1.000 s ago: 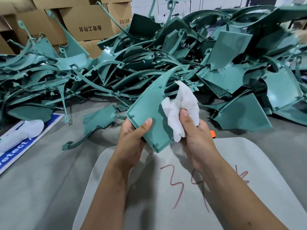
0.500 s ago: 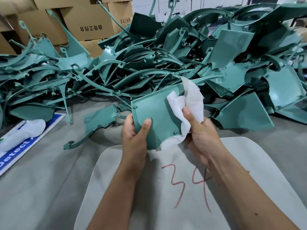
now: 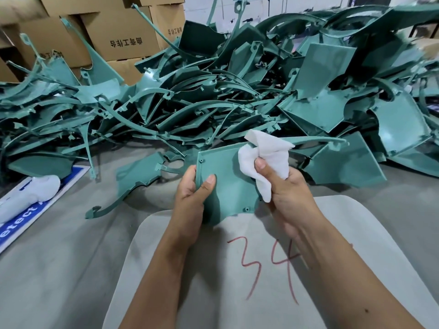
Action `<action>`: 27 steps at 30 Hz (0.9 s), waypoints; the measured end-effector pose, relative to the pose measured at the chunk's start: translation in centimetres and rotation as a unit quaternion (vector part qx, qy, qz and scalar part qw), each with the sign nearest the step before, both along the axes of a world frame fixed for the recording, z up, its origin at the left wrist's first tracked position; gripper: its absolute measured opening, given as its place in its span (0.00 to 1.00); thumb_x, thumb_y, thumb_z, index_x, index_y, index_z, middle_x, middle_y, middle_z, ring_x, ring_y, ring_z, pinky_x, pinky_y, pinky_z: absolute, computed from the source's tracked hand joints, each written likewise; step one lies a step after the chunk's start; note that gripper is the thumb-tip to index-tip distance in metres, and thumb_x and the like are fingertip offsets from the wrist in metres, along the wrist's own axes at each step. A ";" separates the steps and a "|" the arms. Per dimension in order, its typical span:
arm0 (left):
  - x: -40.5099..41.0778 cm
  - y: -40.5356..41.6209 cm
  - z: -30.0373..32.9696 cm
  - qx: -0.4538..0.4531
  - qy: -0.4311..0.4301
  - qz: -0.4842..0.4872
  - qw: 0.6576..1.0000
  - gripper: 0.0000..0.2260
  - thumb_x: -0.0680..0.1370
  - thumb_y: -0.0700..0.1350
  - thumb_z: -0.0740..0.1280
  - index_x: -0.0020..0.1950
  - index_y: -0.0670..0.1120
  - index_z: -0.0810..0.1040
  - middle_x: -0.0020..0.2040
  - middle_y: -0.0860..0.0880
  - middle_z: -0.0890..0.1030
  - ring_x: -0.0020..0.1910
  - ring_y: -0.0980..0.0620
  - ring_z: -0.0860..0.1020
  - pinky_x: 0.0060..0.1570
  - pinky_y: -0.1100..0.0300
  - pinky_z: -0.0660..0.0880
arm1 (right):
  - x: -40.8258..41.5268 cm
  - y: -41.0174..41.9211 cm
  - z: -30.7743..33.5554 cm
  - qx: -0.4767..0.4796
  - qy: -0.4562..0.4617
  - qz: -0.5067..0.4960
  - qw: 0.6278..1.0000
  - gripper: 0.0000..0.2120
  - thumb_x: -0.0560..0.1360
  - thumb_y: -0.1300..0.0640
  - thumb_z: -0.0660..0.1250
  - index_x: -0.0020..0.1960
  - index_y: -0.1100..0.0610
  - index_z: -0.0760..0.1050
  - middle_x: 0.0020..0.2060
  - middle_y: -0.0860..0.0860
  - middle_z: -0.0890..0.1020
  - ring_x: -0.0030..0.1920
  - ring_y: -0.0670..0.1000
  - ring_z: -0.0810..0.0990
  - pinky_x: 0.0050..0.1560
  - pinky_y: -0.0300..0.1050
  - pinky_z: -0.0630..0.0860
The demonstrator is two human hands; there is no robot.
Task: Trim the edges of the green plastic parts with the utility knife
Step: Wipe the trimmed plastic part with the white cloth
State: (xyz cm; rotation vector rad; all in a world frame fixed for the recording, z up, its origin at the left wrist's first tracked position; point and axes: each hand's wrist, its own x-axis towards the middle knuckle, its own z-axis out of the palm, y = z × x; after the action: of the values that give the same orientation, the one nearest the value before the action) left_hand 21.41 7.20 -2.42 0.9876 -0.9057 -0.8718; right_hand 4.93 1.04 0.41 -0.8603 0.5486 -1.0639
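My left hand [image 3: 192, 198] grips the left edge of a flat green plastic part [image 3: 225, 184], thumb on its inner face, holding it above a pale board. This part has small screw bosses at its corners and a long thin arm running off to the right. My right hand [image 3: 285, 186] pinches a crumpled white cloth [image 3: 263, 155] against the part's upper right area. A large heap of green plastic parts [image 3: 237, 96] fills the table behind. No utility knife shows in this view.
The pale board [image 3: 166, 269], marked "34" in red, lies under my forearms on the grey table [image 3: 59, 257]. Another green part [image 3: 135, 179] lies just left. A blue sign with a white bundle [image 3: 31, 193] sits far left. Cardboard boxes [image 3: 123, 36] stand behind.
My left hand has turned the green part from a steep tilt to nearly level, its thin arm now pointing right. The cloth in my right hand has shifted up along the part.
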 end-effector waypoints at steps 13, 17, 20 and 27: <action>-0.1 0.0 -0.1 0.092 0.062 -0.027 0.993 0.16 0.80 0.45 0.65 0.67 0.44 0.78 0.64 0.39 0.82 0.62 0.36 0.80 0.61 0.42 0.75 | -2.9 -3.9 0.2 0.027 -0.142 -0.200 0.969 0.20 0.71 0.53 0.77 0.59 0.61 0.82 0.54 0.59 0.88 0.54 0.58 0.88 0.54 0.58 0.85; -0.6 -0.1 0.0 0.096 0.068 -0.029 0.993 0.13 0.83 0.41 0.63 0.66 0.40 0.77 0.58 0.38 0.84 0.49 0.42 0.84 0.45 0.52 0.81 | -3.0 -4.2 0.2 0.085 -0.191 -0.178 0.962 0.33 0.71 0.49 0.75 0.72 0.63 0.76 0.63 0.61 0.84 0.64 0.60 0.84 0.67 0.64 0.78; -1.1 0.0 0.2 0.109 0.080 -0.035 0.990 0.11 0.84 0.41 0.61 0.63 0.39 0.78 0.44 0.45 0.86 0.33 0.52 0.83 0.27 0.65 0.75 | -3.0 -4.2 0.0 0.080 -0.191 -0.191 0.959 0.31 0.72 0.48 0.74 0.71 0.61 0.76 0.63 0.60 0.84 0.63 0.58 0.84 0.66 0.64 0.78; 0.6 0.3 0.8 0.099 0.258 -0.040 0.960 0.06 0.83 0.46 0.59 0.56 0.45 0.71 0.34 0.50 0.71 0.23 0.58 0.68 0.17 0.68 0.64 | -3.3 -4.3 -0.8 -0.117 0.007 -0.368 0.923 0.11 0.79 0.48 0.72 0.40 0.50 0.79 0.32 0.39 0.79 0.35 0.42 0.75 0.35 0.39 0.73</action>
State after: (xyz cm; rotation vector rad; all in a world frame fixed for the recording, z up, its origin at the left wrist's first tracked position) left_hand 21.99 7.46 -1.58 0.8348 -0.4183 -1.2366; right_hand 1.65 -3.27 -0.37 -0.8865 0.7970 -1.8391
